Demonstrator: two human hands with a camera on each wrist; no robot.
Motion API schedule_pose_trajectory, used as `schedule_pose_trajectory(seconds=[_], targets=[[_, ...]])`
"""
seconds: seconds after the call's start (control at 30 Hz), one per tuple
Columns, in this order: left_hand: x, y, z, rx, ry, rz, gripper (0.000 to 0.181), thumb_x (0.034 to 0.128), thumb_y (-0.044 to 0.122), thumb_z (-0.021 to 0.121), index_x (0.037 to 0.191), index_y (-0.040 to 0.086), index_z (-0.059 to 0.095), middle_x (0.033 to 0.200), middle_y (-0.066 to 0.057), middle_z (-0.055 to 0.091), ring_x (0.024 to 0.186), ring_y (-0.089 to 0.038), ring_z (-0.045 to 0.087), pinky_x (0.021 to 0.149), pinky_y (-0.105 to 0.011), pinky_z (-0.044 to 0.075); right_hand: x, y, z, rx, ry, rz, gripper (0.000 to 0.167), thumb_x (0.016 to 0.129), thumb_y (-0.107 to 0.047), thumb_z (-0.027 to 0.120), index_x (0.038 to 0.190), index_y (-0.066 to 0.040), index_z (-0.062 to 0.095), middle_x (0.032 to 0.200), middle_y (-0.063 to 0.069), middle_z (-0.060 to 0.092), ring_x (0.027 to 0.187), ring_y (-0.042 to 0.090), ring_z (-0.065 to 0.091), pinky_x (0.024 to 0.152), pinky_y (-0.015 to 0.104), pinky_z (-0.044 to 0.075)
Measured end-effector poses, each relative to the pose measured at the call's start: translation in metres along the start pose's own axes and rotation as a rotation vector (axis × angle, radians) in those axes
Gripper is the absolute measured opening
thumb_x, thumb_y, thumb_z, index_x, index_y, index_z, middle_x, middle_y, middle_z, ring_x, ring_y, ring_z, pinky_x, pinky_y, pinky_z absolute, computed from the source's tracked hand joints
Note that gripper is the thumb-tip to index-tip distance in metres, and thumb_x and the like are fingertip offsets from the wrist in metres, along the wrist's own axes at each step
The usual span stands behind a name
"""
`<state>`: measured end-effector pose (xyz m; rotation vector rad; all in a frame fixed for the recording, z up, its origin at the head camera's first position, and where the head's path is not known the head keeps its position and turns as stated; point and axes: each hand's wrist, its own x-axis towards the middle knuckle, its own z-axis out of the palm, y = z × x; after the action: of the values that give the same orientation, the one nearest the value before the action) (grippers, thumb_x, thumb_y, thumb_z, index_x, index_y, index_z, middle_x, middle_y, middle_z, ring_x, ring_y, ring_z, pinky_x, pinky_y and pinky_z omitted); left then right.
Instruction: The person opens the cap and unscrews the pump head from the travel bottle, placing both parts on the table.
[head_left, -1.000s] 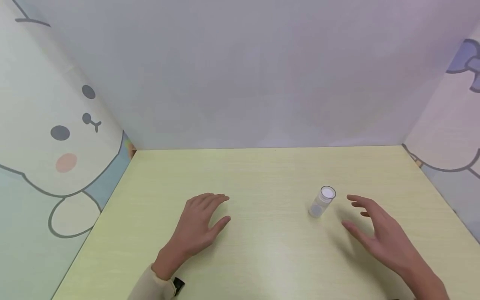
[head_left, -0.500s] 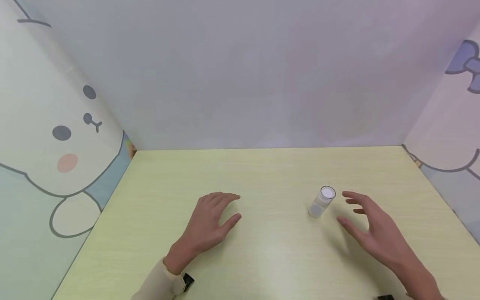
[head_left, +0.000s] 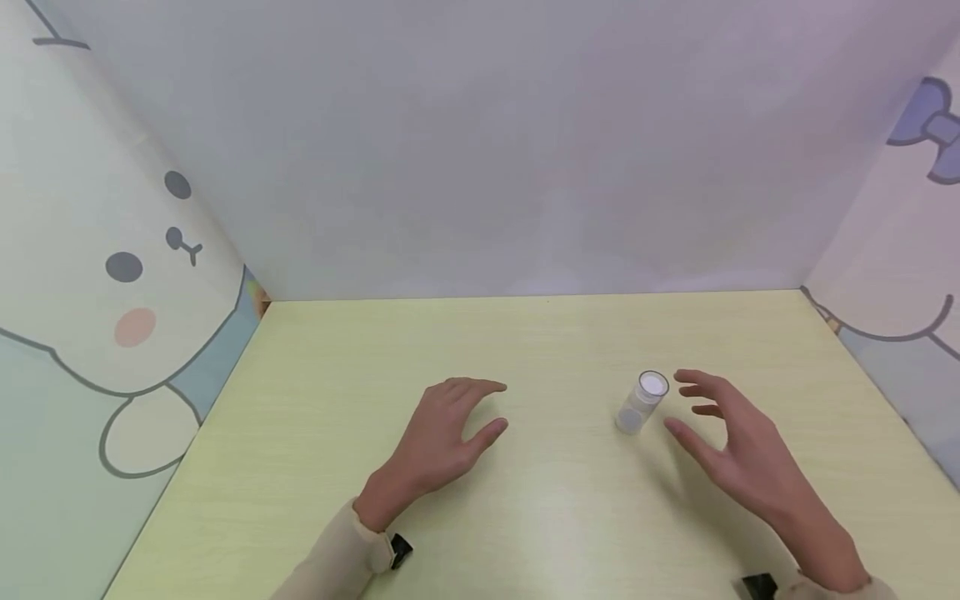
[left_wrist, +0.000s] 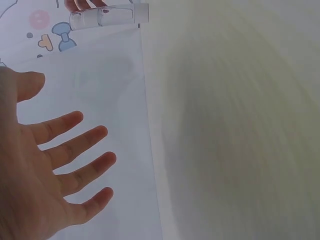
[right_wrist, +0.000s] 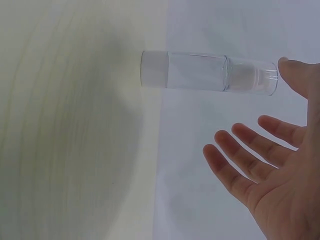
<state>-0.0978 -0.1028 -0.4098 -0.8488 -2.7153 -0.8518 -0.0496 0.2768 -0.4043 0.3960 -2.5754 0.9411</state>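
A small clear bottle point(head_left: 641, 403) with a transparent cap over a white top stands upright on the table, right of the middle. From the side, the right wrist view shows its see-through body point(right_wrist: 196, 71) and frosted base. My right hand point(head_left: 750, 454) hovers just to the right of it, fingers spread and slightly bent, apart from the bottle. To the left, my left hand point(head_left: 442, 437) is held over the table with fingers loosely extended and nothing in it. The left wrist view has the bottle point(left_wrist: 112, 16) at its top edge, away from the left fingers.
The pale wood-grain table point(head_left: 525, 350) ends at a plain light back wall point(head_left: 510, 150). Side panels with cartoon drawings point(head_left: 127, 267) rise at left and right. Black straps show at both wrists below the beige sleeves point(head_left: 341, 554).
Both hands have moved inward: the left hand to the right and slightly forward, the right hand leftward and slightly forward, closer to the bottle. The bottle has stayed in place.
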Motion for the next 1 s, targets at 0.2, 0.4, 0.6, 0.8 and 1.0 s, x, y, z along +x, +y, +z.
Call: schedule_pose_trajectory(seconds=[0.2,0.4,0.6,0.8,1.0], targets=[[0.005,0.006,0.003,-0.028,-0.017,0.010,0.040,0.1023,0.043,0.062,0.137,0.023,0.066,0.135,0.007,0.069,0.129,-0.020,0.061,0.108,-0.052,0.047,0.005,-0.003,0.003,0.018,0.008,-0.015,0.064,0.088,-0.006,0.082,0.146,-0.012,0.055,0.138,0.006,0.064,0.115,-0.017,0.052,0.097,-0.001,0.037],[0.010,0.008,0.005,-0.034,-0.021,0.015,0.040,0.1027,0.042,0.062,0.136,0.020,0.066,0.136,0.007,0.069,0.130,-0.021,0.062,0.107,-0.053,0.047,0.008,-0.004,0.005,0.037,0.017,-0.026,0.065,0.087,-0.004,0.082,0.146,-0.010,0.055,0.136,0.007,0.065,0.115,-0.013,0.054,0.097,0.000,0.039],[0.014,0.009,0.010,-0.072,-0.049,-0.017,0.042,0.1034,0.043,0.061,0.138,0.020,0.066,0.137,0.007,0.068,0.132,-0.021,0.060,0.109,-0.053,0.045,0.012,-0.005,0.007,0.037,0.007,-0.021,0.065,0.088,-0.005,0.082,0.146,-0.011,0.054,0.135,0.007,0.065,0.116,-0.013,0.054,0.096,0.000,0.040],[0.021,0.012,0.017,-0.106,-0.066,-0.016,0.042,0.1033,0.043,0.061,0.139,0.020,0.065,0.138,0.007,0.068,0.133,-0.021,0.060,0.111,-0.053,0.044,0.015,-0.006,0.008,0.033,0.002,-0.022,0.066,0.088,-0.006,0.082,0.148,-0.012,0.053,0.136,0.008,0.065,0.115,-0.012,0.055,0.095,0.000,0.041],[0.027,0.013,0.025,-0.123,-0.074,-0.005,0.042,0.1031,0.042,0.062,0.138,0.019,0.066,0.137,0.006,0.069,0.132,-0.022,0.061,0.111,-0.052,0.045,0.020,-0.008,0.008,0.042,0.002,-0.039,0.068,0.088,-0.005,0.082,0.148,-0.013,0.053,0.135,0.008,0.066,0.115,-0.009,0.058,0.094,0.001,0.043]])
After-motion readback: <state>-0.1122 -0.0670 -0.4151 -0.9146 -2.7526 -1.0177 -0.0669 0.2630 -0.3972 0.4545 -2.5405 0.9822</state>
